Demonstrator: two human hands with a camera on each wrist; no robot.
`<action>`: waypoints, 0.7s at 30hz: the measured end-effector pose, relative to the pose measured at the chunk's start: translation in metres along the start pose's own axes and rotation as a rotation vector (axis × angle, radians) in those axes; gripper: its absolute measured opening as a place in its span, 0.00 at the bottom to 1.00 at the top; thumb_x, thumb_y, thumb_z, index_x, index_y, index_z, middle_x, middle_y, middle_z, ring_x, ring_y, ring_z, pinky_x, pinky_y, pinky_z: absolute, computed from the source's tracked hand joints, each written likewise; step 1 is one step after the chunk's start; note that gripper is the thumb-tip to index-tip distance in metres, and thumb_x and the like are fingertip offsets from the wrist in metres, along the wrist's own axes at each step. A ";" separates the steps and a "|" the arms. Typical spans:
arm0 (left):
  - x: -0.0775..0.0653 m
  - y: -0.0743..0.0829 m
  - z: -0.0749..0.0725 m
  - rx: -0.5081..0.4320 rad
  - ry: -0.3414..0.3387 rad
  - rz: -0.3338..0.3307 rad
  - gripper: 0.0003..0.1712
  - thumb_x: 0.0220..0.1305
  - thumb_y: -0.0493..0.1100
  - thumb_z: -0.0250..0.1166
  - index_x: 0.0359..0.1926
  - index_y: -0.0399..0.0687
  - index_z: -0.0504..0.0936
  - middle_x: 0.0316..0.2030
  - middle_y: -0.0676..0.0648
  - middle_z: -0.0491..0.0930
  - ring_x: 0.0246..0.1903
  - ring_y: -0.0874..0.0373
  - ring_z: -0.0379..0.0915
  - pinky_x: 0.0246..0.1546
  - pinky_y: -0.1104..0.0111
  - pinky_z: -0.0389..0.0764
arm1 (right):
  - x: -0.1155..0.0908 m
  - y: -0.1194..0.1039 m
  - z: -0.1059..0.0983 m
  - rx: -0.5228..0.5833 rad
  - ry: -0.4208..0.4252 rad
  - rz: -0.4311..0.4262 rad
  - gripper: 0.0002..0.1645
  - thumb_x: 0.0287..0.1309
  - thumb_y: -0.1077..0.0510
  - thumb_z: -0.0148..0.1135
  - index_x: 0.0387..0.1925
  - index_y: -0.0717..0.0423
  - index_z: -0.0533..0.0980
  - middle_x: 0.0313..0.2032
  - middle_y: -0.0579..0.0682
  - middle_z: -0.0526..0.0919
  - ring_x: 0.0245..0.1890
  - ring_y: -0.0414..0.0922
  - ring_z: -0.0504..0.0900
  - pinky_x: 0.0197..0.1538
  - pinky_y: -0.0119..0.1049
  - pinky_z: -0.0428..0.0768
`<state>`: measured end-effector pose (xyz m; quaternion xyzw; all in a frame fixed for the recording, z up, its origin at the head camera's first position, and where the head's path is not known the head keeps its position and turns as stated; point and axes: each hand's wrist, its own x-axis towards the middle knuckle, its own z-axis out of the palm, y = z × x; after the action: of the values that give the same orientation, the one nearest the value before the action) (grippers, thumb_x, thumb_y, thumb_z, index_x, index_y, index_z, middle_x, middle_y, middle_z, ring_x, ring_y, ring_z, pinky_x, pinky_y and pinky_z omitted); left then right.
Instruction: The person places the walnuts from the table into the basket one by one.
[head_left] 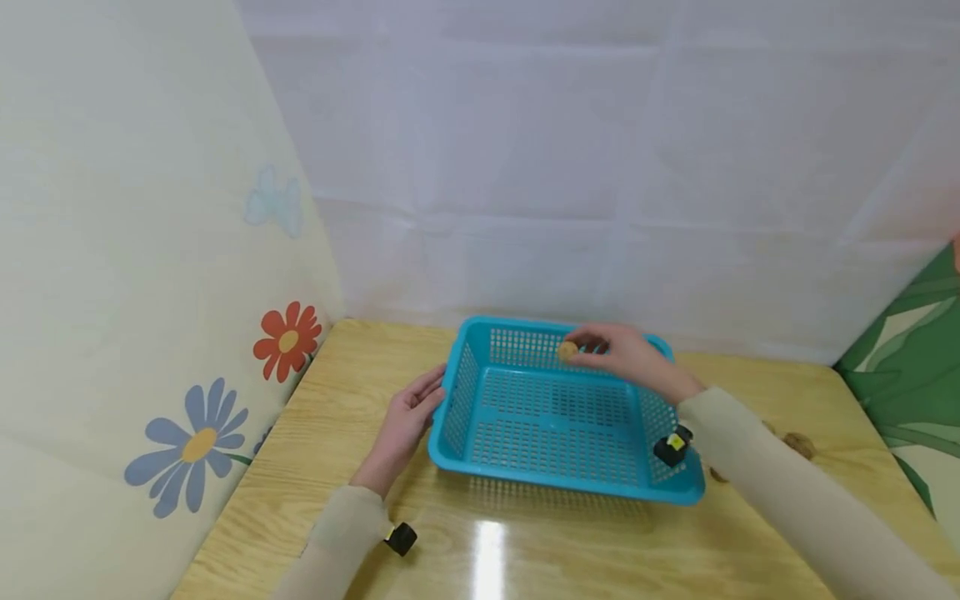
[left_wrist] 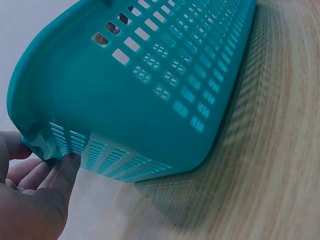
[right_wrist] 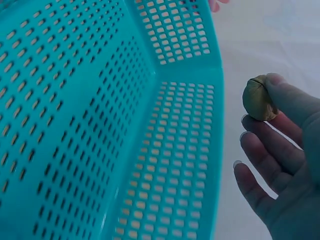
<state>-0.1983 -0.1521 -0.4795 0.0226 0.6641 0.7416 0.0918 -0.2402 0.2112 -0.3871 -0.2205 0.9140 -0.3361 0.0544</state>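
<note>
1. Walnut (head_left: 567, 351), small and brown, is held up over the back part of the blue basket (head_left: 555, 482) — from the right wrist view I can see a gap between it and the rim.
2. Over there, the right hand (head_left: 626, 354) has its grip drawn in to the nut's own width: the thumb presses one side, a fingertip supports the other, and the remaining fingers spread loosely.
3. On the opposite side, the left hand (head_left: 405, 417) has its grip around the basket's left rim, the thumb at the edge and the fingers tucked beneath it against the slotted wall.
4. The basket stands on the wood-grained table (head_left: 570, 558), its perforated floor and sides showing plainly.
5. More walnuts (head_left: 799, 445) lie on the table to the right of the basket, partly hidden behind the pale right sleeve (head_left: 780, 475) — I can't tell how many.
6. White cloth (head_left: 510, 167) hangs behind the table, and a red flower (head_left: 288, 340) and a blue one (head_left: 187, 447) decorate the left wall.
</note>
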 end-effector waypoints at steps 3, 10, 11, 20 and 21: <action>0.000 0.000 0.001 -0.005 0.013 0.004 0.28 0.79 0.38 0.58 0.76 0.41 0.68 0.72 0.38 0.71 0.55 0.66 0.80 0.51 0.72 0.83 | 0.021 -0.006 0.017 0.043 -0.054 0.000 0.26 0.67 0.47 0.71 0.61 0.54 0.81 0.52 0.51 0.87 0.49 0.47 0.84 0.53 0.48 0.83; -0.002 0.002 0.001 -0.021 0.011 -0.007 0.28 0.79 0.37 0.57 0.76 0.41 0.68 0.71 0.37 0.72 0.59 0.58 0.80 0.53 0.70 0.84 | 0.059 -0.005 0.069 0.056 -0.164 0.026 0.28 0.68 0.48 0.70 0.65 0.54 0.79 0.58 0.52 0.85 0.55 0.49 0.83 0.55 0.48 0.83; -0.003 0.002 0.001 -0.021 0.010 -0.009 0.28 0.80 0.37 0.57 0.76 0.41 0.68 0.72 0.38 0.72 0.60 0.57 0.79 0.53 0.69 0.84 | 0.063 -0.005 0.076 0.047 -0.169 0.024 0.28 0.69 0.48 0.69 0.65 0.54 0.79 0.58 0.52 0.85 0.56 0.49 0.82 0.56 0.48 0.83; -0.003 -0.001 0.000 -0.018 0.008 0.006 0.28 0.79 0.39 0.58 0.76 0.41 0.68 0.71 0.37 0.73 0.60 0.56 0.80 0.53 0.68 0.84 | 0.082 -0.007 0.118 -0.016 -0.167 0.026 0.24 0.68 0.51 0.71 0.61 0.56 0.82 0.53 0.53 0.86 0.55 0.50 0.83 0.56 0.48 0.82; -0.003 -0.002 -0.001 -0.016 0.005 0.009 0.29 0.79 0.39 0.58 0.76 0.41 0.68 0.71 0.37 0.73 0.60 0.56 0.79 0.53 0.68 0.84 | 0.084 -0.007 0.119 -0.014 -0.156 0.036 0.24 0.67 0.51 0.71 0.61 0.55 0.82 0.52 0.52 0.87 0.54 0.50 0.83 0.55 0.47 0.83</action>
<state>-0.1956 -0.1530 -0.4808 0.0231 0.6583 0.7473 0.0872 -0.2830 0.0994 -0.4702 -0.2299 0.9131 -0.3107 0.1299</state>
